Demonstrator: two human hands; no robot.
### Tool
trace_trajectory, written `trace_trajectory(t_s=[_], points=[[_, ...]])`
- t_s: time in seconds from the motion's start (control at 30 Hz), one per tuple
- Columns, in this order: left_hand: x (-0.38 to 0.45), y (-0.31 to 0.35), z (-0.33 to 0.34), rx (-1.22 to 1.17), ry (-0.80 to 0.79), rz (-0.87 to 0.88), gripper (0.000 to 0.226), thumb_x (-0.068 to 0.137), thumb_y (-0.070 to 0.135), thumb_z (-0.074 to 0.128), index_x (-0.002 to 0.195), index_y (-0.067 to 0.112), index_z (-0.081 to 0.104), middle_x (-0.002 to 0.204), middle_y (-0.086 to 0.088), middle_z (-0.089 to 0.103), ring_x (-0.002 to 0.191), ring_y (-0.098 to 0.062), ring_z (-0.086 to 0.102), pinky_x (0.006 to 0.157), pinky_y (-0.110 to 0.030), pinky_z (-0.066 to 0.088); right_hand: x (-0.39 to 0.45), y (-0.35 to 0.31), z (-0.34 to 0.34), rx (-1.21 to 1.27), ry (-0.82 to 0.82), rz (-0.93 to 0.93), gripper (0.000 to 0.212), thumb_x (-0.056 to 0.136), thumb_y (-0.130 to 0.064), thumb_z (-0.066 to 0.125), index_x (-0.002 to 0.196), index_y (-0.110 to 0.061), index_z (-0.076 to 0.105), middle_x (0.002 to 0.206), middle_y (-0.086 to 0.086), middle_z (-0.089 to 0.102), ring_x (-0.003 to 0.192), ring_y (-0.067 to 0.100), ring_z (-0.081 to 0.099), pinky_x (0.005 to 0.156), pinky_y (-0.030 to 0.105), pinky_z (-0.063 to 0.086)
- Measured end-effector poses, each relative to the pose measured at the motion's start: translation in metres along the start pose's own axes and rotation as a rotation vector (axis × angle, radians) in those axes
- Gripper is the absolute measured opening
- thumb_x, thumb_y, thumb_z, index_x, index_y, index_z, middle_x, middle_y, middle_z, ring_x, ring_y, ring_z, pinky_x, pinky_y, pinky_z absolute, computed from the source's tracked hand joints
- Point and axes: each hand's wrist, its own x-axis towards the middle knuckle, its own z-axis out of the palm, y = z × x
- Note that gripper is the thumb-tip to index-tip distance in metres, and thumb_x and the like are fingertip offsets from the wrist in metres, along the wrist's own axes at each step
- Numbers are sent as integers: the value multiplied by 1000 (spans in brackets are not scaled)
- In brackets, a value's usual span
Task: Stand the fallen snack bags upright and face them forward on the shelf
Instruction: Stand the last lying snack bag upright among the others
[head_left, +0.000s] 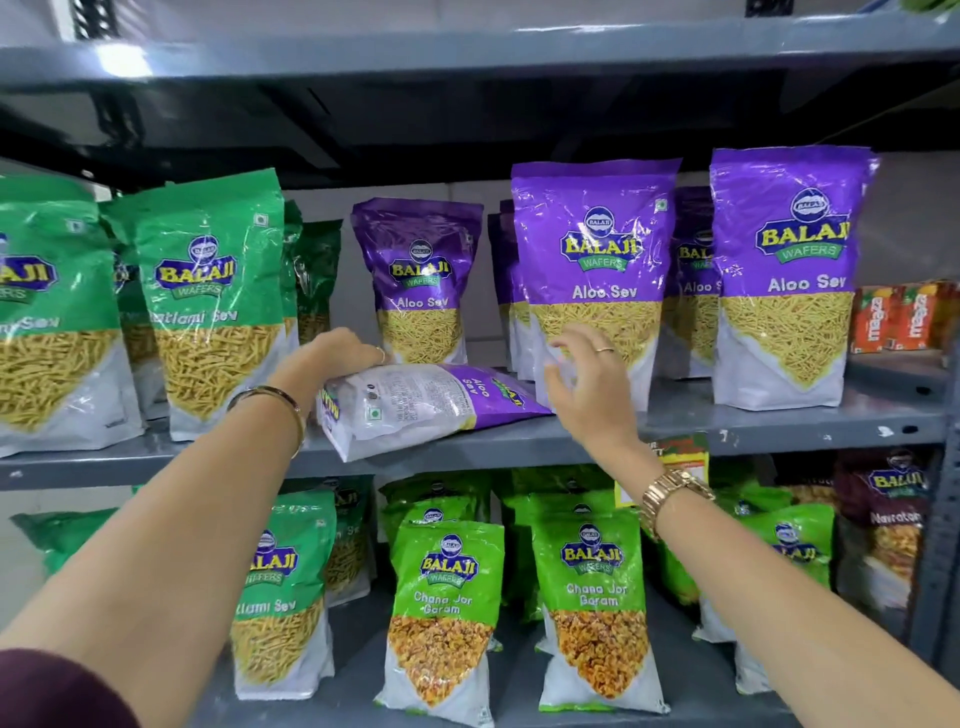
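A purple Aloo Sev bag (415, 405) lies flat on its front on the grey middle shelf (779, 421), back label up, its bottom end toward me at the shelf's front edge. My left hand (332, 358) rests on the bag's far left edge, fingers curled over it. My right hand (576, 379) hovers at the bag's right end with fingers spread, touching or nearly touching the purple top. Behind it an upright Aloo Sev bag (421, 286) faces forward. Two larger Aloo Sev bags (592, 270) (784, 275) stand upright to the right.
Green Ratlami Sev bags (202, 306) stand at the left of the same shelf. Orange juice cartons (898, 317) sit at the far right. The lower shelf holds green Chana Jor Garam bags (447, 608) and other packs. An upper shelf (467, 57) hangs overhead.
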Motion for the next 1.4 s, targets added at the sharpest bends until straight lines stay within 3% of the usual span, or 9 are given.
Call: trace_trajectory(t_s=[0.1, 0.2, 0.3, 0.67, 0.87, 0.97, 1.07, 1.23, 1.4], points=[[-1, -5, 3, -122, -4, -2, 61, 87, 43, 58, 127, -4, 53, 134, -22, 54, 121, -36, 53, 98, -39, 44, -7, -25, 19, -19, -82, 3, 22, 84, -19, 53, 92, -3, 65, 99, 13, 65, 92, 31, 61, 79, 32, 45], [1, -9, 3, -217, -15, -5, 65, 81, 43, 65, 127, -2, 54, 133, -21, 56, 121, -36, 54, 99, -41, 44, -12, -41, 39, -93, -203, 169, 31, 89, -30, 51, 104, -5, 62, 109, 12, 61, 103, 27, 56, 80, 33, 44], [-3, -9, 0, -135, -81, -22, 75, 86, 46, 57, 140, -3, 37, 147, -21, 40, 130, -37, 44, 106, -41, 38, -12, -47, 53, -150, -285, 318, 44, 89, -42, 46, 109, -5, 58, 112, 15, 61, 106, 33, 54, 82, 38, 44], [-15, -10, -6, -110, -28, -31, 73, 85, 45, 60, 132, -9, 45, 135, -20, 53, 110, -35, 60, 86, -38, 50, -5, -53, 67, -87, -422, 409, 43, 91, -42, 44, 94, -4, 64, 94, 16, 68, 93, 33, 60, 69, 32, 41], [-26, -5, -7, -116, -42, -105, 69, 88, 45, 54, 134, -6, 43, 141, -20, 48, 127, -36, 49, 101, -38, 43, -3, -48, 64, -94, -412, 402, 41, 91, -42, 45, 94, -7, 66, 91, 13, 69, 91, 31, 61, 71, 33, 43], [-40, -2, -9, -178, -165, -167, 63, 93, 48, 44, 138, 4, 38, 126, -16, 55, 109, -34, 55, 92, -38, 44, -2, -40, 57, -11, -348, 427, 33, 89, -36, 51, 95, -9, 69, 92, 11, 71, 91, 28, 63, 75, 34, 47], [-42, -11, -13, -304, -232, -245, 55, 82, 58, 54, 102, 7, 52, 96, -15, 58, 75, -32, 58, 73, -44, 55, 1, -26, 49, 0, -156, 424, 33, 84, -26, 59, 111, -7, 61, 112, 14, 64, 107, 30, 55, 88, 38, 45], [-46, -17, -12, -457, -241, -342, 58, 77, 52, 67, 102, 6, 41, 88, -14, 48, 94, -40, 53, 90, -55, 49, 14, -7, 32, -113, 202, 484, 60, 75, -16, 68, 127, -9, 41, 135, 15, 43, 121, 35, 38, 98, 46, 37], [-50, -18, -2, -589, -228, -413, 45, 79, 47, 66, 80, 6, 47, 92, -14, 54, 81, -32, 54, 93, -54, 47, 25, 6, 23, -198, 141, 648, 109, 62, -52, 77, 144, -10, 18, 154, 17, 17, 139, 41, 17, 107, 57, 24]])
